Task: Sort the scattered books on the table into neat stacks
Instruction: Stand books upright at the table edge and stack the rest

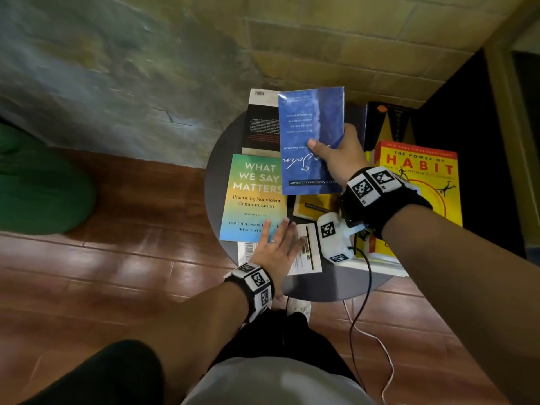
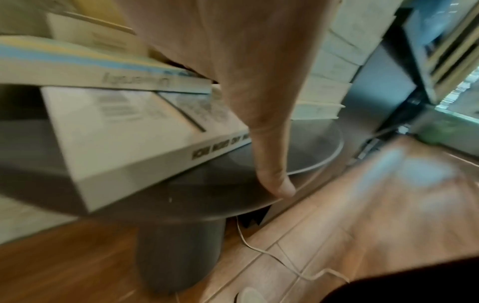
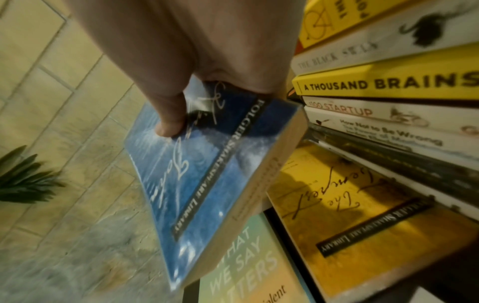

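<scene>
My right hand grips a blue paperback and holds it in the air above the round grey table, thumb on the cover. My left hand lies flat with straight fingers on the near corner of the green-to-blue book "What We Say Matters" and on a white book beneath it. A yellow paperback lies on the table under the raised blue one. At the right stands a tall stack topped by the yellow "Habit" book.
A black-backed book lies at the table's far edge against the brick wall. Dark books sit behind the stack. A green seat is on the wooden floor at left. Cables hang off the table's front.
</scene>
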Motion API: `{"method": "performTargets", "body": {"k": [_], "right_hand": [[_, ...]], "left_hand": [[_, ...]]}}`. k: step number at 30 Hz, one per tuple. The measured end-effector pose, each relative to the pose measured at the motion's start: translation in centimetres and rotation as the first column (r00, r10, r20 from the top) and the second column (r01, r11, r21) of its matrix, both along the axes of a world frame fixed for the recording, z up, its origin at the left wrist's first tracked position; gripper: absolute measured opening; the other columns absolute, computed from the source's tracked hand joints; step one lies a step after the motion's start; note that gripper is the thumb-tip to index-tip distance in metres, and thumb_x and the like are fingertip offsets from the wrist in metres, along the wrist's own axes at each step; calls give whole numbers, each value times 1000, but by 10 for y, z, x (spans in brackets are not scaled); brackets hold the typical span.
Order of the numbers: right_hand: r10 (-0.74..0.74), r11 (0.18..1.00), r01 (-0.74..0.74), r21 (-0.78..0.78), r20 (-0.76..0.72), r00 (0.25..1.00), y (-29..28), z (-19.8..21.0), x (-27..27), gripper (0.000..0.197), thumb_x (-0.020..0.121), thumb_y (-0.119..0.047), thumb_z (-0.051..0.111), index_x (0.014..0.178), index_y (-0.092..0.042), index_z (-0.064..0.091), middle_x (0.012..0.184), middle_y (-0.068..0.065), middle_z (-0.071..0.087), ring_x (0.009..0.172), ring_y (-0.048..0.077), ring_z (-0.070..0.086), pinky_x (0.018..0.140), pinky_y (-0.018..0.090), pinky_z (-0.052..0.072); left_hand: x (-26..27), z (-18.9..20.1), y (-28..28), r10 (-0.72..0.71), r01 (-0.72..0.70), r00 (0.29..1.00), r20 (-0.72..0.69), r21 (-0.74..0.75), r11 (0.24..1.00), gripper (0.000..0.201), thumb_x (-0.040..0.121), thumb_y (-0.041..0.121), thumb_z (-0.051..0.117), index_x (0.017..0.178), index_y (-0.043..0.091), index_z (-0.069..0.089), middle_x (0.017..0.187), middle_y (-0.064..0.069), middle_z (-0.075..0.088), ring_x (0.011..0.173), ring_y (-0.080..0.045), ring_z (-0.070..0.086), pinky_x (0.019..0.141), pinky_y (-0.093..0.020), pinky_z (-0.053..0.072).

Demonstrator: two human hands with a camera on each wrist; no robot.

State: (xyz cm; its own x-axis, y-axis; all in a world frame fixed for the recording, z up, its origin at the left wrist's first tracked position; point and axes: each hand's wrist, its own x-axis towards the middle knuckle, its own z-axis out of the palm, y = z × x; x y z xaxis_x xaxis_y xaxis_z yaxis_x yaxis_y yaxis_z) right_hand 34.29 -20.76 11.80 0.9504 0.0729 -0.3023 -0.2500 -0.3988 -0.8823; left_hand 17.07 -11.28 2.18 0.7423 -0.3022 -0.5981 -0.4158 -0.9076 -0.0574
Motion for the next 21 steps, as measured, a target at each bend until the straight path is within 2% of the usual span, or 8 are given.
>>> {"method": "performTargets", "body": {"k": [5, 8, 12, 13, 15, 17, 18, 21], "right_hand": [[-4, 1000, 4, 24, -13, 1000, -5, -1, -8, 57, 87, -25, 67, 133, -10, 36, 119, 1, 57, 96, 12, 57, 80, 23, 46], [5, 1000, -4, 14, -11, 1000, -9, -1, -13, 57, 87, -25, 67, 133, -10, 36, 113, -2, 55, 93, 10, 57, 76, 20, 46], [11, 1000, -11, -2, 4, 1000, -14, -1, -18, 58, 87, -25, 67, 133, -9, 36, 116, -1, 55, 94, 10, 56, 75, 19, 46], [11, 1000, -11, 4, 4, 1000, -15, -1, -18, 58, 87, -25, 68, 133, -9, 36, 119, 1, 56, 96, 11, 57, 80, 23, 48], [11, 1000, -11, 13, -1, 1000, -16, 1, -19, 58, 87, -25, 68, 133, -10, 36, 122, 3, 57, 99, 13, 59, 90, 31, 49], [14, 1000, -14, 24, -2, 1000, -17, 4, -20, 58, 86, -25, 69, 132, -10, 36, 119, 1, 57, 98, 12, 59, 92, 33, 50], [16, 999, -16, 35, 1, 1000, -18, 7, -19, 58, 86, -24, 69, 132, -11, 36, 118, 0, 57, 97, 11, 60, 91, 32, 50], [4, 998, -5, 63, 26, 1000, -20, 15, -17, 56, 87, -23, 68, 132, -10, 37, 120, 1, 57, 101, 14, 60, 89, 31, 49]], "left_hand": [[-11, 3, -13, -173, 174, 984, 38, -53, 983, 62, 103, 25, 30, 156, 15, 1, 162, -22, 1, 149, -43, -6, 104, -65, -24], [-24, -6, -16, -166, 172, 985, 54, -129, 977, 59, 100, 20, 29, 156, 19, 10, 158, -24, 16, 148, -42, 13, 109, -60, -19], [-25, 8, -14, -62, 36, 995, -75, -300, 953, 81, 87, 30, 54, 154, 15, 12, 159, -19, 17, 147, -35, 18, 122, -48, 11], [-24, 17, -15, -18, -22, 993, -112, -351, 936, 79, 87, 32, 56, 153, 15, 17, 157, -16, 26, 144, -33, 27, 119, -44, 24], [-21, 33, -14, 82, -135, 988, -134, -453, 881, 59, 91, 31, 54, 144, 14, 36, 137, -13, 51, 123, -33, 53, 95, -36, 45], [-13, 44, -8, 234, -283, 959, -160, -588, 758, 34, 93, 29, 55, 122, 10, 54, 107, -9, 58, 99, -32, 62, 74, -30, 44], [-9, 48, -1, 327, -369, 925, -193, -654, 660, 27, 94, 28, 56, 113, 9, 59, 99, -6, 55, 93, -31, 62, 71, -27, 41], [4, 51, 30, 587, -628, 714, -381, -720, 296, 33, 93, 32, 62, 117, 11, 62, 105, -5, 63, 93, -23, 62, 76, -28, 46]]}}
